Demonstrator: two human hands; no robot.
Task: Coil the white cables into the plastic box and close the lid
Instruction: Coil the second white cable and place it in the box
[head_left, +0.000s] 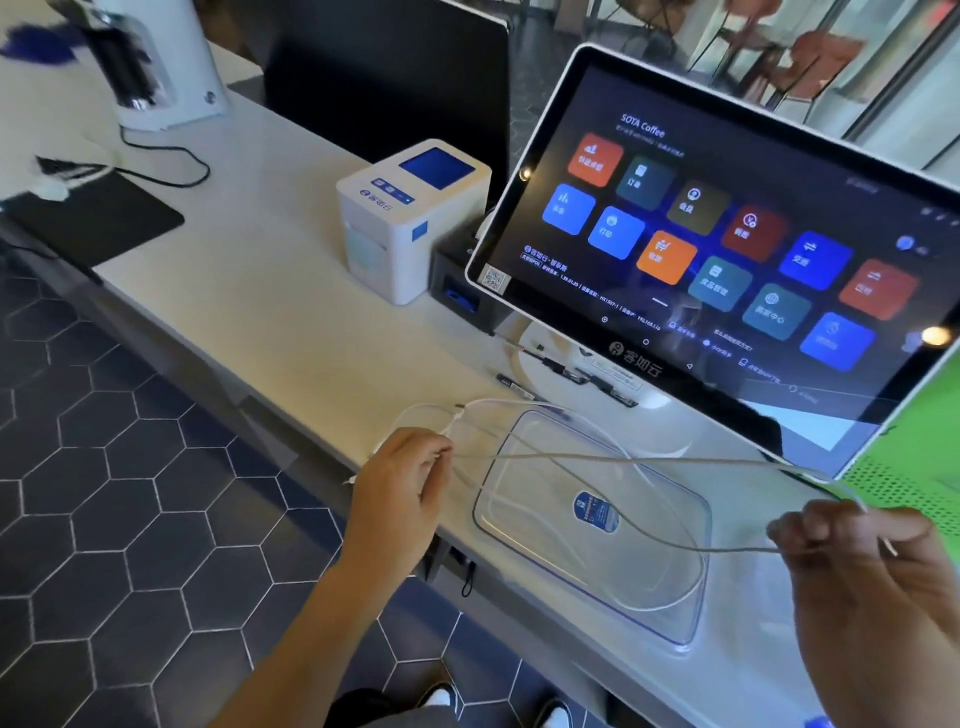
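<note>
Two hands (400, 475) (852, 540) hold thin white cables (597, 458) looped above the clear plastic box (670, 618).

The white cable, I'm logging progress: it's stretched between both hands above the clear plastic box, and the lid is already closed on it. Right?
Not quite. In the head view the white cable is stretched between the left hand and right hand above the clear plastic box, but the box is open, with no lid on it.

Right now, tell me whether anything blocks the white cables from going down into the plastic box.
Nothing visible does. The left hand and right hand hold the white cables stretched above the plastic box, which sits open-topped on the counter. No lid shows on it, and only cable loops lie inside.
</note>
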